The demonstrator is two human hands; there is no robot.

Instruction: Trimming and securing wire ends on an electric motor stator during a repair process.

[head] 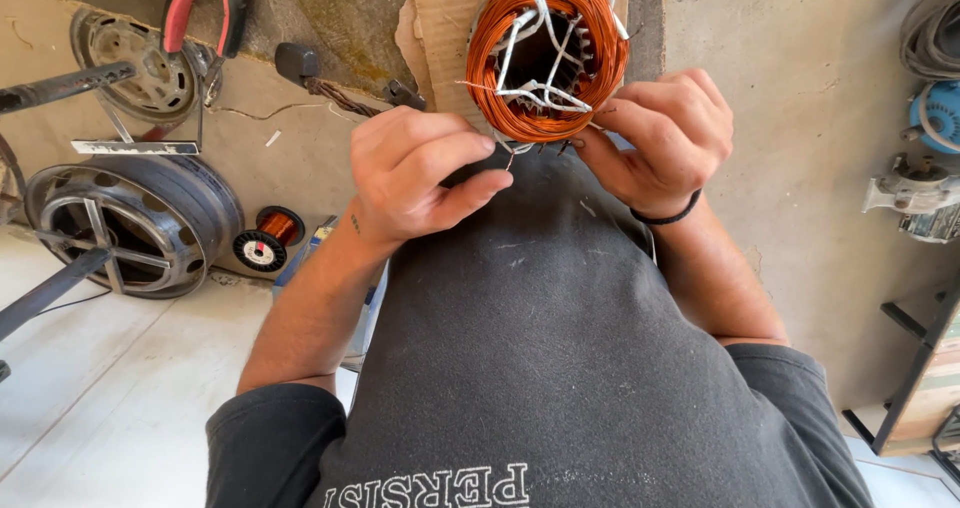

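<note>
At 12 o'clock the copper-wound stator [547,56] rests on the person's lap, heavy and rigid though its thin coil wire looks fragile, best held by its metal rim, while the left hand [415,173] and right hand [665,128] pinch loose wire ends with clenched fingers.

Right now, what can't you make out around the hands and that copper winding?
Head view only:
- Copper winding: its top is cut off by the frame edge.
- Fine wire end at the left hand: too thin to trace.
- Right hand: fingertips curl inward, hiding what they pinch.
</note>
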